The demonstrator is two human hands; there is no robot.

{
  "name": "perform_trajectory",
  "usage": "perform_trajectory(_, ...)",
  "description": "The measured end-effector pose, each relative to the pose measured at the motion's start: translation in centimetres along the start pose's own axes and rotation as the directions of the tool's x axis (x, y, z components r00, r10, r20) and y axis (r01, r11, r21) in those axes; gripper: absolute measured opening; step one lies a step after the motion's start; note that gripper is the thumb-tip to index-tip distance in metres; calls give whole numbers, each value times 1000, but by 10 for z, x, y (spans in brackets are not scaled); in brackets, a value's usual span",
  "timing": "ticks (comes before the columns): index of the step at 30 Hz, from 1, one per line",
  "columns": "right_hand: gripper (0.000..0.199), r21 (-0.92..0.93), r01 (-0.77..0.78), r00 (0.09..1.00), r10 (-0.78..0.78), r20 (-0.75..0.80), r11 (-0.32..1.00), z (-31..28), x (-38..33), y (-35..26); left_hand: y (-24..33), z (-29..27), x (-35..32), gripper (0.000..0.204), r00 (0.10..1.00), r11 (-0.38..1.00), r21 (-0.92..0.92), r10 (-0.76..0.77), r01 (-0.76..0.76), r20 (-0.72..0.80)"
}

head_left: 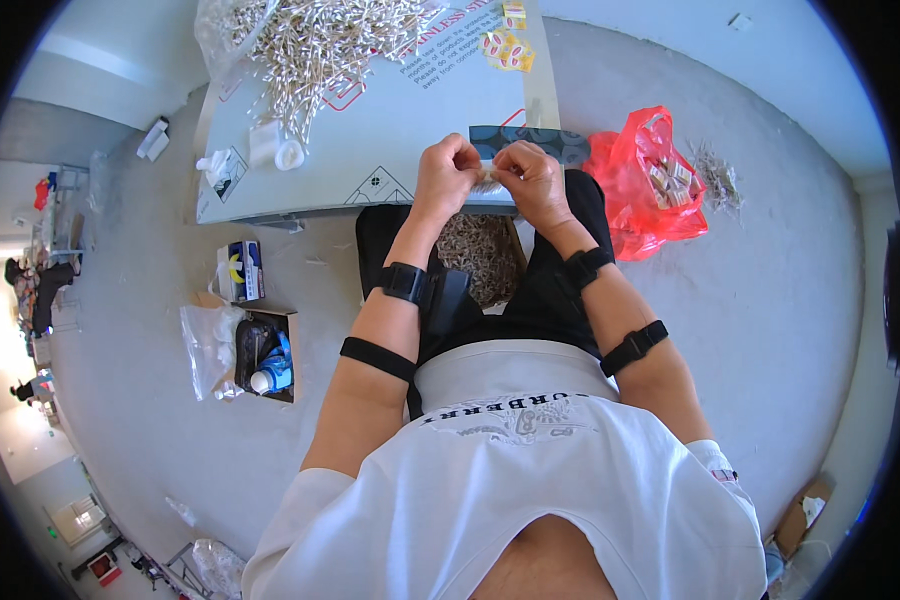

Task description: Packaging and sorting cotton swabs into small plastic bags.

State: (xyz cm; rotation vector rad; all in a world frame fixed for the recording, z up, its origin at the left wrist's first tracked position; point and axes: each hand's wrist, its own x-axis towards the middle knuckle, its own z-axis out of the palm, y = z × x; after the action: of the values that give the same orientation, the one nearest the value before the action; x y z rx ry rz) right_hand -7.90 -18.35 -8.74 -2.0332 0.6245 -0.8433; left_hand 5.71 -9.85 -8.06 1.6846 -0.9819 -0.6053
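Note:
My left hand (448, 172) and my right hand (532, 178) meet at the front edge of the table (290, 205), both with fingers pinched. Between their fingertips is a small pale bundle (486, 184) of what look like cotton swabs; the fingers hide part of it. Just beyond my right hand lies a dark patterned sheet (490, 141). A large loose heap of cotton swabs (335, 55) covers the table's far left part. Below my hands, between my knees, stands a box filled with many small brownish sticks (478, 262).
A red plastic bag (625, 165) holding small packs stands right of my knee, beside scattered sticks (718, 180). Yellow-and-white packets (508, 50) lie at the table's far right. A white roll (289, 155) is at left. An open carton (285, 345) with a blue bottle sits on the floor.

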Motion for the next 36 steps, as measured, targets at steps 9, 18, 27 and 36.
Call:
perform_trajectory(9,12,-150,230,968,-242,-68,962,2,-2,-5,7,-5,-13,12,946,903,286,320,-320,47)
perform_trajectory(18,9,-116,151,989,-149,22,982,-1,2,-3,7,-11,-7,10,854,711,482,479,-512,202)
perform_trajectory(27,6,57,41,996,-45,71,998,-4,4,8,0,-20,-15,8,888,821,346,450,-454,99)
perform_trajectory(36,5,58,-10,999,8,38,998,2,2,4,-6,-12,-16,9,865,762,460,501,-456,27)
